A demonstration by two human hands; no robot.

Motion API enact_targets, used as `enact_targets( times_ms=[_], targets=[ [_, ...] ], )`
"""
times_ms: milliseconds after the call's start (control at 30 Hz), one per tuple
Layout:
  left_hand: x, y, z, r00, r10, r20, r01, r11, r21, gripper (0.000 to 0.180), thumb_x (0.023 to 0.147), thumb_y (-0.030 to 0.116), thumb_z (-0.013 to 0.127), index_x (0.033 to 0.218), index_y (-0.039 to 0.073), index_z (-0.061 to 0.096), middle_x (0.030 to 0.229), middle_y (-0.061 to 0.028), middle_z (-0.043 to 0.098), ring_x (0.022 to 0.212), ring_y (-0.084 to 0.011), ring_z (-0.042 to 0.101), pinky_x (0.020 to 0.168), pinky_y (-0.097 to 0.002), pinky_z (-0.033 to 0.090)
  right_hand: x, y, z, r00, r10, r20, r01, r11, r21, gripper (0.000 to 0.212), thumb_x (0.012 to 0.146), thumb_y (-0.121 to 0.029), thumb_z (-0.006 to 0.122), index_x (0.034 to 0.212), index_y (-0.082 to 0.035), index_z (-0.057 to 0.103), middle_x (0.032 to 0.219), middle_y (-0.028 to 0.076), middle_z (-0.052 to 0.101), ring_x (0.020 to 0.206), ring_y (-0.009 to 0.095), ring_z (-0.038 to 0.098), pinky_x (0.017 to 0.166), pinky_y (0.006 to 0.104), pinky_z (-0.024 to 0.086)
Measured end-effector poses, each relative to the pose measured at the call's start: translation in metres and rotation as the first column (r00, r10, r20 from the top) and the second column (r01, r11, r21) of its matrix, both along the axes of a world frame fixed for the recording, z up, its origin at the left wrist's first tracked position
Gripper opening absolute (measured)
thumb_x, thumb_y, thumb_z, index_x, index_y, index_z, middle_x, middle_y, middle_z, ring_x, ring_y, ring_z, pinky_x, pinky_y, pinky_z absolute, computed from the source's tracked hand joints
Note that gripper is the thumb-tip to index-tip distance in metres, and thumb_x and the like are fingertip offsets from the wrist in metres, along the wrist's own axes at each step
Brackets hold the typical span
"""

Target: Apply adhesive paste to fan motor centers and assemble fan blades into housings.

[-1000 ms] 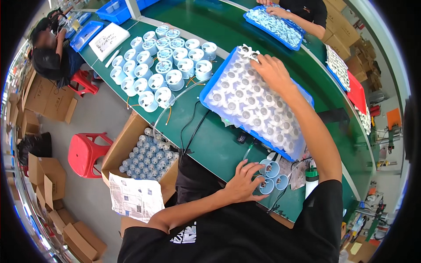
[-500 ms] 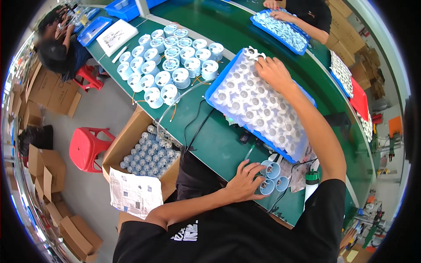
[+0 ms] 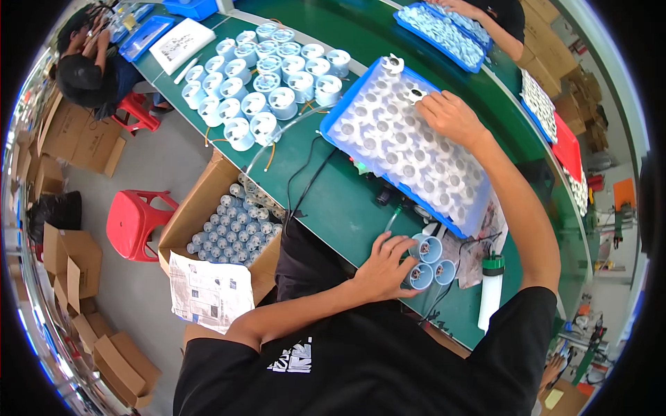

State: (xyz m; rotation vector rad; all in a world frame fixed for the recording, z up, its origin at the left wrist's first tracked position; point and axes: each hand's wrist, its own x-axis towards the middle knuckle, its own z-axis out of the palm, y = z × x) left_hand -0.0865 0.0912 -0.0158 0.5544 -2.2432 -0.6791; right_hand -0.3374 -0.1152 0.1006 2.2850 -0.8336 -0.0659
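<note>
My left hand (image 3: 383, 272) curves around the left side of a small cluster of light-blue cups, its thumb and fingers on either side of the nearest cup (image 3: 420, 276). Small metallic-looking bits show inside the cups. Over the far part of a blue tray (image 3: 331, 130), my right hand (image 3: 451, 119) pinches a white plastic part (image 3: 415, 95) with a dark round centre. Rows of similar white parts (image 3: 395, 161) sit in the tray under or in a clear sheet. Another white part (image 3: 393, 64) lies loose at its far corner.
Many light-blue cups with white inserts (image 3: 254, 104) and brown wires stand on the green table (image 3: 333, 232). A cardboard box of blue-white pieces (image 3: 182, 220) sits left of me, near a red stool (image 3: 132, 225). A green-capped white bottle (image 3: 491, 291) lies right. Co-workers sit beyond.
My right hand has moved slightly nearer and right along the tray, and now a white part with a dark centre shows at its fingertips. My left hand stays at the cups.
</note>
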Motion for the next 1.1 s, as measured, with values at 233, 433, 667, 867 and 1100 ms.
enact_targets(
  times_ms=[233,433,667,867,1100],
  targets=[
    [0.000,-0.003,0.004,1.000,-0.009,0.020,0.009,1.000,0.014,0.051,0.071,0.044,0.077,0.102,0.009,0.058,0.129,-0.0137,0.047,0.124,-0.0320,0.041,0.108,-0.0553,0.027,-0.003,0.020,-0.004,0.997,0.077,-0.007,-0.077,0.997,-0.028,0.023,0.078,-0.012,0.062,0.100,-0.007,0.065,0.089,0.000,0.058,0.083,0.014,0.058,0.068,0.0266,0.045],
    [0.003,0.001,0.003,1.000,-0.017,0.016,0.017,0.999,0.029,0.052,0.070,0.043,0.078,0.102,0.009,0.058,0.128,-0.0131,0.047,0.123,-0.0313,0.041,0.108,-0.0550,0.027,-0.001,0.021,-0.015,0.998,0.046,0.038,-0.044,0.997,-0.061,0.027,0.080,-0.013,0.062,0.106,-0.007,0.063,0.091,-0.001,0.058,0.082,0.013,0.058,0.069,0.0275,0.045],
    [-0.001,0.002,-0.001,1.000,-0.024,0.001,0.024,0.999,0.024,0.054,0.067,0.043,0.079,0.102,0.008,0.056,0.128,-0.0140,0.047,0.122,-0.0325,0.042,0.107,-0.0561,0.028,-0.007,0.024,-0.012,0.999,0.035,0.038,-0.031,0.995,-0.096,0.027,0.075,-0.013,0.063,0.102,-0.008,0.065,0.091,0.001,0.058,0.082,0.016,0.058,0.070,0.0285,0.046],
    [-0.005,-0.003,-0.005,1.000,0.020,-0.001,-0.020,1.000,0.012,0.053,0.064,0.042,0.081,0.099,0.010,0.058,0.127,-0.0118,0.048,0.121,-0.0313,0.043,0.105,-0.0558,0.030,0.021,0.087,0.000,0.554,-0.139,0.821,0.251,0.968,-0.005,0.008,0.082,-0.005,0.068,0.090,-0.004,0.065,0.079,0.007,0.063,0.072,0.021,0.062,0.064,0.0299,0.048],
    [-0.003,-0.004,-0.009,1.000,-0.002,-0.012,0.002,1.000,-0.021,0.053,0.061,0.043,0.082,0.099,0.012,0.060,0.125,-0.0070,0.051,0.118,-0.0284,0.045,0.103,-0.0553,0.030,0.111,0.300,-0.002,-0.757,-0.557,0.341,-0.127,0.637,0.760,0.010,0.094,-0.009,0.060,0.094,0.001,0.056,0.074,0.007,0.062,0.057,0.011,0.057,0.051,0.0240,0.047]
  ],
)
